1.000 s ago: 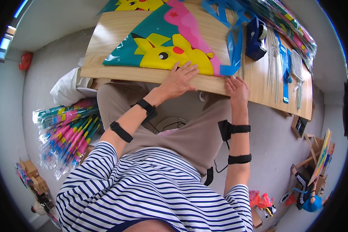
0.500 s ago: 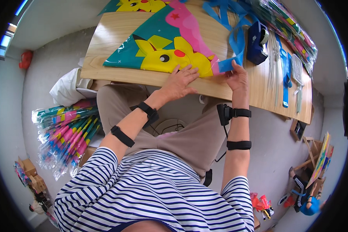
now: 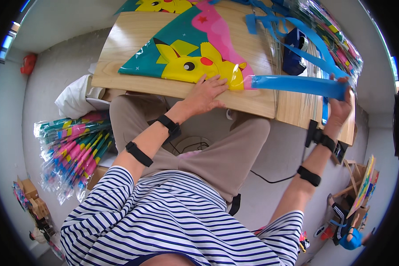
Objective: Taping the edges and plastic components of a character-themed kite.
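Observation:
A triangular plastic kite [image 3: 186, 48] in teal and pink, printed with a yellow cartoon character, lies at the table's near edge. My left hand [image 3: 206, 94] rests flat on its lower edge, fingers stretched out. From the kite's right corner a blue plastic ribbon [image 3: 297, 85] runs taut to the right. My right hand [image 3: 340, 105] is closed on that ribbon, out over the table's right part. More of the ribbon loops up behind my right hand toward the back of the table.
A dark blue tape dispenser [image 3: 292, 64] stands behind the ribbon. Thin pale rods [image 3: 312, 104] lie on the wooden table [image 3: 113, 62]. Wrapped bundles [image 3: 337, 42] sit at the back right; more packs [image 3: 75, 155] are piled low at my left. Another person [image 3: 350, 237] is at far right.
My right hand has moved right from the kite's corner, drawing the ribbon out straight, and loose loops have shifted with it. The left hand and kite stay in place.

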{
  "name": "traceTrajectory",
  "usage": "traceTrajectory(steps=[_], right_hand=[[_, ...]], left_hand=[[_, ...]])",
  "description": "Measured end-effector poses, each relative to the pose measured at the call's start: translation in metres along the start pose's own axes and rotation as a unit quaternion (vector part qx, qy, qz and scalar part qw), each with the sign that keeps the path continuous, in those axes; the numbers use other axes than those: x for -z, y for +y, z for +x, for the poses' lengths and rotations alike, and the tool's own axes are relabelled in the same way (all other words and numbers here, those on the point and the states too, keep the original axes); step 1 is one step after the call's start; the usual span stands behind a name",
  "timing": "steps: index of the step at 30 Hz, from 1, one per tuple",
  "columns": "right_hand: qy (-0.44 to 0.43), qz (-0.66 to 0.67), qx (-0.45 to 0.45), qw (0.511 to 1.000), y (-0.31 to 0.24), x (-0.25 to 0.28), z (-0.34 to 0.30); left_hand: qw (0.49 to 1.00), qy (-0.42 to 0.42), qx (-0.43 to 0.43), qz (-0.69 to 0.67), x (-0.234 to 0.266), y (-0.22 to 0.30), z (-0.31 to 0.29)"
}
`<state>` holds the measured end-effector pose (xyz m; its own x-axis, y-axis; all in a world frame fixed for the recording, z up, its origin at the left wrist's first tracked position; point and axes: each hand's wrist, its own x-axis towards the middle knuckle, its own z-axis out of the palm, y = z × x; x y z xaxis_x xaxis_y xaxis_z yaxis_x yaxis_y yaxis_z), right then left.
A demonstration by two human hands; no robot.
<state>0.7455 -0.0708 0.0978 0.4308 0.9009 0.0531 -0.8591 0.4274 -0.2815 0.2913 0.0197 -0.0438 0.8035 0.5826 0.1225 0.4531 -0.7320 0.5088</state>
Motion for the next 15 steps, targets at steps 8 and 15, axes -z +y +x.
traceTrajectory(steps=[8, 15], right_hand=[[0.071, -0.158, 0.13, 0.976, -0.164, -0.027, -0.022], [0.095, -0.209, 0.148, 0.962, -0.233, -0.047, -0.029]], left_hand=[[0.998, 0.02, -0.021, 0.047, 0.004, 0.004, 0.013], [0.997, -0.054, 0.017, 0.059, 0.023, 0.028, 0.042]])
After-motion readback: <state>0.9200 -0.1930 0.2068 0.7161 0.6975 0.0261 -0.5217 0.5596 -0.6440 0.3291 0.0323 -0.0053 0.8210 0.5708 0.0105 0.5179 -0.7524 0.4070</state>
